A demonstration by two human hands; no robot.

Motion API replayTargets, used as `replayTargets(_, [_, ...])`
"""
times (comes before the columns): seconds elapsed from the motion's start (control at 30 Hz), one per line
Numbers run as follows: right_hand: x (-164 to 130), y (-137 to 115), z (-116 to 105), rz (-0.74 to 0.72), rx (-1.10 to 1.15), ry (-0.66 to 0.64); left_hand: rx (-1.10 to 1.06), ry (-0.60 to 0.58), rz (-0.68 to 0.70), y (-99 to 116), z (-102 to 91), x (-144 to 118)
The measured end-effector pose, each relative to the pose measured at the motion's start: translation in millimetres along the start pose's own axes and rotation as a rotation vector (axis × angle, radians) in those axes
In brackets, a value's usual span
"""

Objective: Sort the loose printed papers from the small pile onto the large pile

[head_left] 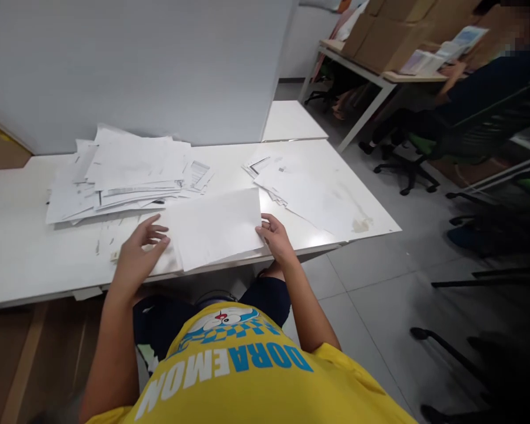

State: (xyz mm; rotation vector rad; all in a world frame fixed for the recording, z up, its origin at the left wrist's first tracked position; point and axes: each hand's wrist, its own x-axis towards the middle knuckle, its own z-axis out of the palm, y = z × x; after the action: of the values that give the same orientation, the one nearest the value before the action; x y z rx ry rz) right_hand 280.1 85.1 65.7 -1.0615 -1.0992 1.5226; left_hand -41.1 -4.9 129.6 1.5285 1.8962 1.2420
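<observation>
A blank white sheet of paper (216, 229) is in front of me at the near edge of the white table. My right hand (274, 235) pinches its right edge between thumb and fingers. Beside the sheet's left edge, my left hand (143, 250) has its fingers apart and curved, with nothing visible in them. A thick, untidy pile of papers (132, 162) lies behind my left hand. To the right, beyond the sheet, a smaller spread of papers (295, 185) rests on the table.
The white table (17, 235) runs left to right, with a tall pale panel (136, 65) behind it. Cardboard boxes (384, 44) stand on another desk at the back right. A seated person (490, 88) is there, with office chairs (424, 147) on the floor.
</observation>
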Motion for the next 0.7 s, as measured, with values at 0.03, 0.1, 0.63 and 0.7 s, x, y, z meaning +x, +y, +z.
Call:
replayTargets(0.03, [-1.4,-1.3,3.9,0.047,0.006,-0.011,0.031,0.043,-0.011,-2.3,-14.0,-6.5])
replayTargets(0.1, [-4.0,-2.0,14.4,0.133,-0.007,-0.045,0.099,0.152,-0.011,-10.9,-34.6,-19.9])
replayTargets(0.63, [-44.1,9.3,50.8,0.274,-0.280,0.026,0.502,0.090,0.214,-93.9,-18.7,-68.5])
replayTargets(0.7, [-46.2,7.2,49.7,0.276,-0.264,0.022,0.498,0.084,0.216,-94.7,-17.7,-68.7])
